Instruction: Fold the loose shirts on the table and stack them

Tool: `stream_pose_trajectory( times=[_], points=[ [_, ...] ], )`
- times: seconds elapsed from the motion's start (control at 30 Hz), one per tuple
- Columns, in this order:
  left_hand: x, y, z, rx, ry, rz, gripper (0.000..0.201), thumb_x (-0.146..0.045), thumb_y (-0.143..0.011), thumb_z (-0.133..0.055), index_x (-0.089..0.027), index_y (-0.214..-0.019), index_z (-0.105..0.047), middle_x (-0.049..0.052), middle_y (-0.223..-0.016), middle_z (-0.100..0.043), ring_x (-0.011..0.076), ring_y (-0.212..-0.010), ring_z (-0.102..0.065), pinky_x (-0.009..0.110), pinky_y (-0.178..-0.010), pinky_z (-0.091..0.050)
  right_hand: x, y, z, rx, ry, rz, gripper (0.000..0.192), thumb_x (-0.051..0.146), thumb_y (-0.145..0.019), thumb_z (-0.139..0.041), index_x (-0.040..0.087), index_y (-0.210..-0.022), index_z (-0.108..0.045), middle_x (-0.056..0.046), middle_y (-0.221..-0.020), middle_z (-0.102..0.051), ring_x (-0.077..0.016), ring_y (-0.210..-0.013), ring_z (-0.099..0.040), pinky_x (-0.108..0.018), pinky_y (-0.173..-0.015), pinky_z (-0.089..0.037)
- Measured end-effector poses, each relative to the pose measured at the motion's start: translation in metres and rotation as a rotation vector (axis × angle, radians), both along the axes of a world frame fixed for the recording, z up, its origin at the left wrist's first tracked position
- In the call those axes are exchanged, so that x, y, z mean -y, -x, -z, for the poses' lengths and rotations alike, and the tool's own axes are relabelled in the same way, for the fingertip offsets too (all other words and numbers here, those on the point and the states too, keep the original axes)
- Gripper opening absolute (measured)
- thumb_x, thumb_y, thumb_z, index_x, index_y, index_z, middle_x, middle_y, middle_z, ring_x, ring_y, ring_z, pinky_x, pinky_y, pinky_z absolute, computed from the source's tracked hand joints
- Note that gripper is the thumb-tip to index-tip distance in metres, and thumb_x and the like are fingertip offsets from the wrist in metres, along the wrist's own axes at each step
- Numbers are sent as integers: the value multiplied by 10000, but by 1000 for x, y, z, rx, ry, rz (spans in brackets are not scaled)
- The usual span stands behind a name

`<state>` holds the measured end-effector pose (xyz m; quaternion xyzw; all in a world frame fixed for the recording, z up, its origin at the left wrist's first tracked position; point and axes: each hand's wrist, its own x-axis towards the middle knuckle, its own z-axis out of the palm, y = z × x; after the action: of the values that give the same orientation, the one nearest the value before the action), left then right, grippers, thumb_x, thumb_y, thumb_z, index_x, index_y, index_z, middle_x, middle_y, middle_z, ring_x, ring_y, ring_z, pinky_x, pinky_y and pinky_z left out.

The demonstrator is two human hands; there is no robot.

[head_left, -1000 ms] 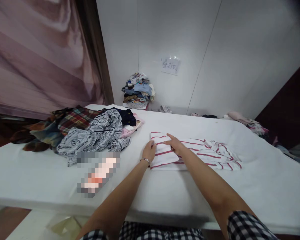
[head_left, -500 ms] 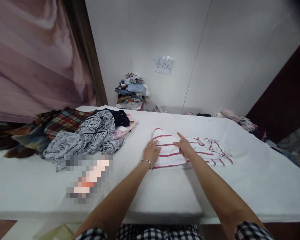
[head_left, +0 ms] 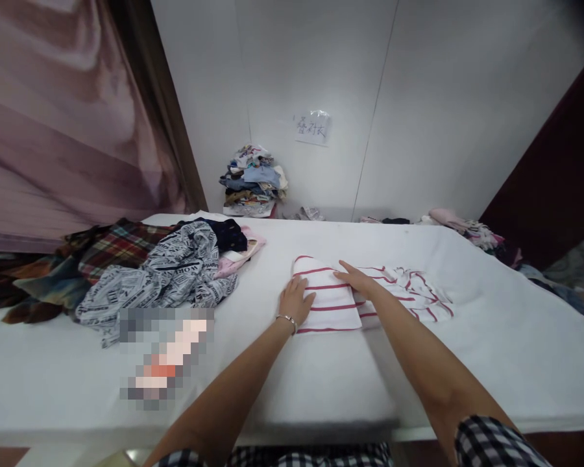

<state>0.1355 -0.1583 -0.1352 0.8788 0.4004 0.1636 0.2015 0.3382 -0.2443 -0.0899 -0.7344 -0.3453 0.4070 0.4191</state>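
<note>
A white garment with red stripes (head_left: 328,309) lies in front of me, its left part folded into a flat panel and its right part loose and crumpled. My left hand (head_left: 295,302) rests on the panel's left edge with its fingers spread. My right hand (head_left: 357,281) lies palm down at the panel's right edge, fingers stretched out and thumb apart. Both hands touch the cloth without gripping it. A bracelet circles my left wrist.
A white-covered table (head_left: 321,383) carries the garment. Unfolded clothes (head_left: 175,266) lie heaped at left, near a pixelated patch. A clothes stack (head_left: 254,181) stands at the back by the wall, below a paper sign (head_left: 312,128). More clothes (head_left: 467,232) line the right edge.
The folded panel has flattened, and its right edge now lies straighter. My right hand has shifted slightly left, its fingers opening from the cloth. My left hand has stayed at the left edge.
</note>
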Motion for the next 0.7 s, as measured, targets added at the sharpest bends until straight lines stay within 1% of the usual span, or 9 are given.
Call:
stream_pose_trajectory(
  times=[0.13,0.2,0.27,0.33,0.37,0.47,0.53,0.57,0.7],
  points=[
    [-7,-10,-11,17,-9,18,554,-453,-908,-365,-190,-1395,-369,113,-1529,-250,254,-1404,-212,449,-1123,-205,-14,8,-3,-233,-16,69,935,459,-751,-656,208,-1490,-141,-167,-1422,-419,-224,-1095,-578,-348,-793,-519],
    [-11,-16,-14,-1,-4,37,561,-470,-911,-346,-201,-1402,-355,108,-1540,-220,252,-1412,-188,464,-1124,-183,-20,15,-1,-224,-73,98,921,368,-756,-652,171,-1492,-133,-168,-1337,-511,-203,-989,-624,-312,-742,-523],
    [-12,-21,-14,-27,3,58,557,-484,-912,-332,-224,-1405,-345,97,-1547,-199,244,-1415,-176,472,-1123,-170,-24,18,5,-113,-200,129,868,241,-739,-633,177,-1484,-191,-123,-1206,-612,-186,-896,-640,-288,-725,-511],
    [-11,-25,-11,-67,5,112,553,-501,-909,-323,-256,-1404,-345,78,-1543,-221,240,-1414,-179,486,-1124,-150,-23,16,13,48,-333,156,805,155,-732,-569,224,-1469,-253,-68,-1150,-643,-168,-849,-636,-278,-727,-501],
    [-10,-27,-9,-99,5,152,550,-514,-904,-325,-275,-1397,-358,66,-1533,-255,242,-1413,-183,499,-1125,-135,-22,13,17,138,-352,170,777,135,-732,-535,244,-1459,-280,-52,-1154,-641,-165,-850,-633,-280,-738,-498],
    [-8,-31,-5,-198,-4,239,526,-541,-880,-350,-311,-1346,-433,47,-1481,-368,254,-1408,-194,526,-1125,-100,-10,0,26,416,-173,198,716,125,-733,-497,225,-1427,-356,-68,-1208,-618,-205,-977,-612,-325,-851,-473],
    [-6,-34,-4,-209,-20,229,522,-540,-875,-355,-305,-1331,-454,55,-1477,-372,258,-1408,-192,524,-1127,-97,-1,-3,25,588,-78,181,672,150,-751,-501,174,-1412,-385,-109,-1277,-572,-247,-1125,-546,-373,-960,-416],
    [-5,-34,-3,-191,-38,209,525,-533,-879,-351,-292,-1333,-452,64,-1487,-353,260,-1410,-185,523,-1128,-97,2,-2,24,666,-96,160,647,166,-768,-496,160,-1407,-391,-118,-1321,-536,-256,-1191,-499,-391,-1006,-380],
    [2,-37,-3,-150,-61,91,521,-505,-892,-339,-239,-1321,-467,100,-1512,-297,277,-1417,-157,535,-1114,-138,4,24,19,863,-345,-33,572,230,-835,-465,191,-1401,-389,-86,-1414,-444,-235,-1332,-341,-430,-1102,-263]
  ],
)
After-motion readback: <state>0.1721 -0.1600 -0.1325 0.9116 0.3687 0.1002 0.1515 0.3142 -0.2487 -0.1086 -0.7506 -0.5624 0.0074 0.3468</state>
